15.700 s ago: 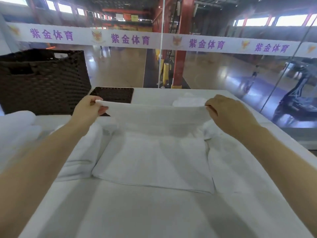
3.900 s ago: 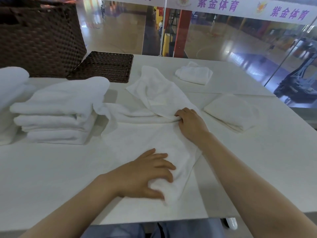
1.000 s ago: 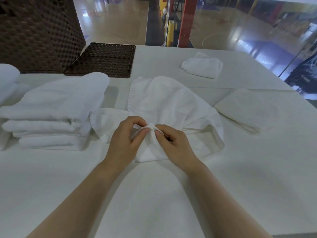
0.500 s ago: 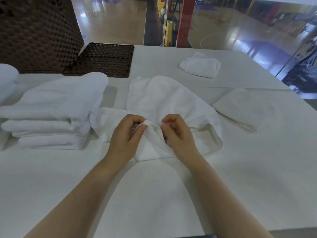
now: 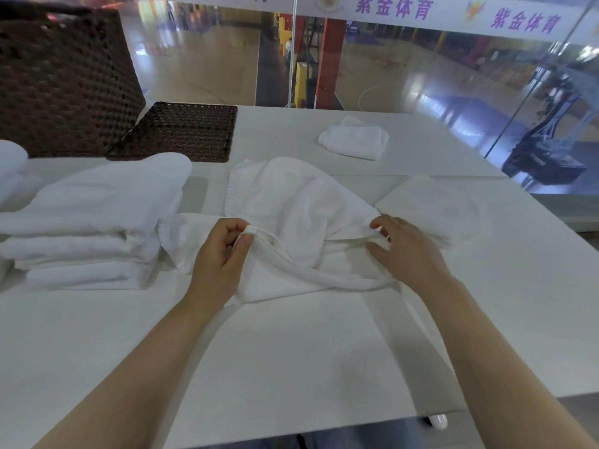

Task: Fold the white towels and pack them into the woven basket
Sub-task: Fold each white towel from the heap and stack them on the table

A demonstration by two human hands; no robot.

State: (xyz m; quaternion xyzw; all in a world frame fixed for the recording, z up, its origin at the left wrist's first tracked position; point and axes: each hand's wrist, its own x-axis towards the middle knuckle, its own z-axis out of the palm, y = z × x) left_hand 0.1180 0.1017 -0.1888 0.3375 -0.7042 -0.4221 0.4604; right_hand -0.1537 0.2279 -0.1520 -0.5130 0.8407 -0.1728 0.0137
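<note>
White towel (image 5: 291, 205) lay rumpled, unfolded, mid-table (image 5: 291, 351). Left hand (image 5: 220, 257) pinched its hem corner; right hand (image 5: 405, 251) fingers spread loose over hem, gripping nothing. Folded towel stack (image 5: 90, 228) at left edge; woven basket (image 5: 61, 79) at far-left corner.

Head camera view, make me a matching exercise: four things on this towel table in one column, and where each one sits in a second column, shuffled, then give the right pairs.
Things:
1. woven basket
2. stack of folded towels
3. small folded towel
4. unfolded towel

Places:
A. middle of the table, pinched by the left hand
B. far left corner
C. far side, right of centre, lying alone
D. left side, just in front of the basket

Pairs: 1-B, 2-D, 3-C, 4-A
</note>
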